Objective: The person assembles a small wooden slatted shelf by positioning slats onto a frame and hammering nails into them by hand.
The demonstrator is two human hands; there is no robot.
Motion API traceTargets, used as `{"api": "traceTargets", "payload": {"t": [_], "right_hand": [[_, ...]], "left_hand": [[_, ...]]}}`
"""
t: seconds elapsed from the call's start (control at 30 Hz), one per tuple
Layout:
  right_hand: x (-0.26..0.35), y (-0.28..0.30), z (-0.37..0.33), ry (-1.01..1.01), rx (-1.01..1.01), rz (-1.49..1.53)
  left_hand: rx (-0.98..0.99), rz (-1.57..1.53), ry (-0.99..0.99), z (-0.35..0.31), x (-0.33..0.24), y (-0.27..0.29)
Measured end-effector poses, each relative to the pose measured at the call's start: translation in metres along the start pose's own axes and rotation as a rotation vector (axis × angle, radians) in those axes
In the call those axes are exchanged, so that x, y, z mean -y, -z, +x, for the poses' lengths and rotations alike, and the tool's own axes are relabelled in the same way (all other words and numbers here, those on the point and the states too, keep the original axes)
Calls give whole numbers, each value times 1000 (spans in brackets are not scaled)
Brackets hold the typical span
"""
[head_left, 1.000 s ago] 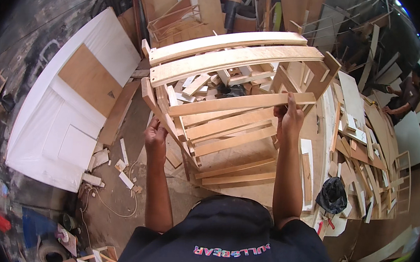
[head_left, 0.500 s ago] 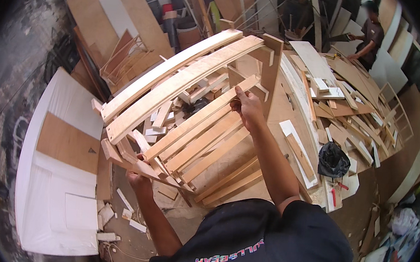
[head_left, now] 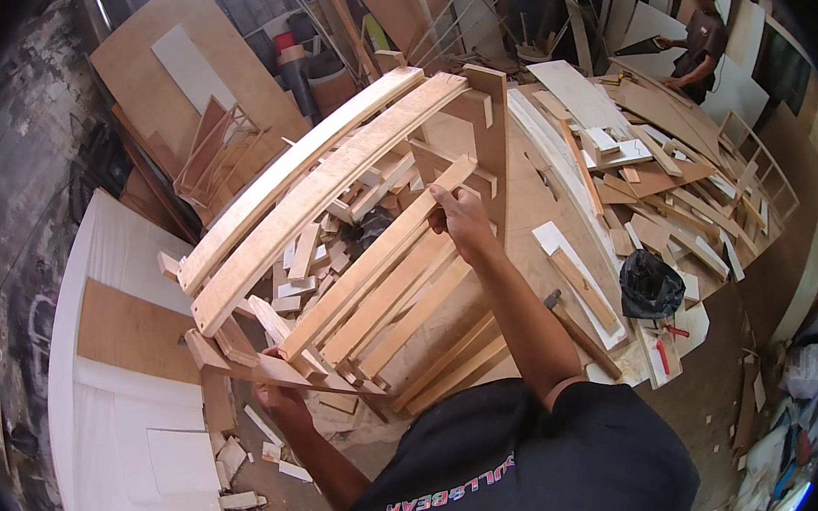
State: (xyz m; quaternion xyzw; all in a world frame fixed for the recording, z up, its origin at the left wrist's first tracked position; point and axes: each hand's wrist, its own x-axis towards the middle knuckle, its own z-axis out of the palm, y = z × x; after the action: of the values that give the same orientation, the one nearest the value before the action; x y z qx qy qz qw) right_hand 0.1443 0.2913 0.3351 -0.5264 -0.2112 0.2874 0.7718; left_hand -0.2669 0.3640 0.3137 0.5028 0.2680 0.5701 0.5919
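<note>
A slatted wooden frame takes up the middle of the view, with two long slats (head_left: 337, 186) raised on its far side and several lower ones nearer me. My right hand (head_left: 460, 223) is closed round the far end of a wooden slat (head_left: 369, 269), just left of the frame's upright end board (head_left: 491, 151). At the slat's near end, my left hand (head_left: 281, 405) grips the side board (head_left: 268, 370) from below, its fingers partly hidden behind the wood. Whether the slat is fixed to the frame I cannot tell.
Offcuts (head_left: 656, 209) cover the workbench on the right, beside a black plastic bag (head_left: 653, 285) and a red-handled tool (head_left: 663, 358). A white panel (head_left: 122, 425) leans at left. Another person (head_left: 701, 48) stands at the far right. Scraps (head_left: 263, 425) litter the floor.
My view has turned, so the frame and bench sit further left, and a bright opening shows at top left. Both hands keep their hold on the frame and the slat.
</note>
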Motion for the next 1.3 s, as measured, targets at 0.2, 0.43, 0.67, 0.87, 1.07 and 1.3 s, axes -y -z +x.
{"api": "traceTargets", "payload": {"t": [0.2,0.43,0.67,0.87,1.07,1.3], "right_hand": [[3,-2,5,19,-4,-26],[-1,-1,1,32,-10,-40],[-3,-2,-2,42,-1,-10],[-5,-4,0,52,-9,14],[-2,-9,-3,46,-41,-6],[-2,-2,3,49,-35,-18]], "left_hand": [[-17,104,-134,-19,14,10],[-11,255,-340,-45,29,8],[-149,376,-215,-47,14,-22],[-301,466,-316,-46,4,-64],[-406,550,-268,-42,-3,-81],[-422,545,-252,-42,-7,-84]]}}
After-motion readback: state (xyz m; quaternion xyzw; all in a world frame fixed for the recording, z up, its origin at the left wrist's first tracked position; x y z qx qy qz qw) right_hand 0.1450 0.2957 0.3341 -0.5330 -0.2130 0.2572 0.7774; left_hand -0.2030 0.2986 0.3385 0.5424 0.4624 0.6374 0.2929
